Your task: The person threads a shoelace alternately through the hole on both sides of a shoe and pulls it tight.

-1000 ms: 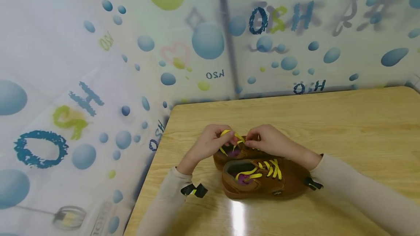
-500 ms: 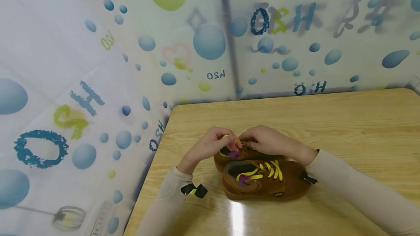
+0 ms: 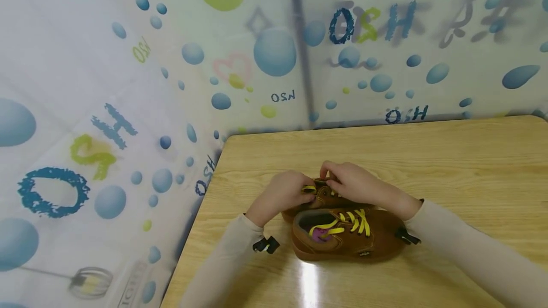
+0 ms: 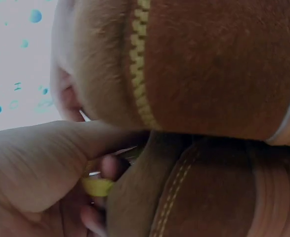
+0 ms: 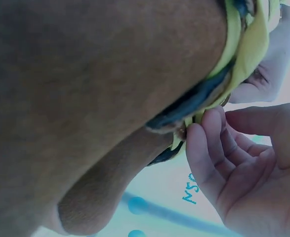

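Two brown shoes with yellow laces lie side by side on the table. The left hand [image 3: 284,194] is at the opening of the far shoe [image 3: 329,197], its fingers curled around a yellow shoelace [image 4: 98,187] beside the collar. Opposite it, the right hand [image 3: 359,184] reaches over the far shoe from the right. Its thumb and fingertips [image 5: 198,140] come together at the lace beside the eyelet edge. The exact spot where they pinch is partly hidden. The near shoe [image 3: 385,239] lies untouched by the fingers, its loose lace ends resting over the purple insole [image 3: 321,235].
The wooden table [image 3: 471,165] extends to the right and behind the shoes. A white wall covering [image 3: 239,108] with blue and green dots borders its left and far edges. Black straps [image 3: 266,245] sit on both sleeves.
The left hand has turned palm down and lowered onto the far shoe, and the lace loop held above it has come down. The right hand moved left toward it, then back slightly right.
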A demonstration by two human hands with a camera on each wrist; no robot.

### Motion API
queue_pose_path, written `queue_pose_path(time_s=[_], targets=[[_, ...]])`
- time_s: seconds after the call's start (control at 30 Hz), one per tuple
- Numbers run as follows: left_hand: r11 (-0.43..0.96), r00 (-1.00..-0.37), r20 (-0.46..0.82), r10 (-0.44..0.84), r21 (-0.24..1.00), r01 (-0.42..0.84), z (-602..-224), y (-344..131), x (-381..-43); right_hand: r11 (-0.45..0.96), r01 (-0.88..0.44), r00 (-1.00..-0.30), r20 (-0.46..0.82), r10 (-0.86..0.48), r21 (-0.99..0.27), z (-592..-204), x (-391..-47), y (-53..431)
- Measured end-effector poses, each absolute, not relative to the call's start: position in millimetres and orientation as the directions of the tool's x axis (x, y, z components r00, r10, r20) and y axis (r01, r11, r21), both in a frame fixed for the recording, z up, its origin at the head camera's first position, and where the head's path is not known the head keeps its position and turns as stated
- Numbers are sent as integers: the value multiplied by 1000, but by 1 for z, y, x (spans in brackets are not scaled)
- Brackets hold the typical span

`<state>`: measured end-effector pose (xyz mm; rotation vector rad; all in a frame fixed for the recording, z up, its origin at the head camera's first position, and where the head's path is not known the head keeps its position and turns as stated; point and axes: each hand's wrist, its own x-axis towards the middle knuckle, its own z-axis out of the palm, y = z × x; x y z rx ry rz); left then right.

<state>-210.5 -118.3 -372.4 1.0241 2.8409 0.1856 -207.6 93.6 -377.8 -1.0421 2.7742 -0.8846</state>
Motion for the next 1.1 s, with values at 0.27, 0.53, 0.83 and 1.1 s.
queue_pose_path(time_s=[0.27, 0.53, 0.83, 1.1], targets=[[812, -810, -61, 583, 5, 583, -380, -103, -211, 607, -575, -779, 140, -612, -549, -381, -208, 99], [821, -817, -99, 568, -8, 571, -382, -97, -214, 597, -578, -774, 141, -617, -556, -379, -206, 100], [819, -832, -33, 554, 203, 537, -372, -111, -210, 562, -571, -766, 143, -626, -598, -381, -206, 98], [705, -790, 34, 612, 429, 564, -365, -125, -215, 481, -544, -740, 121, -662, -687, -378, -211, 95]])
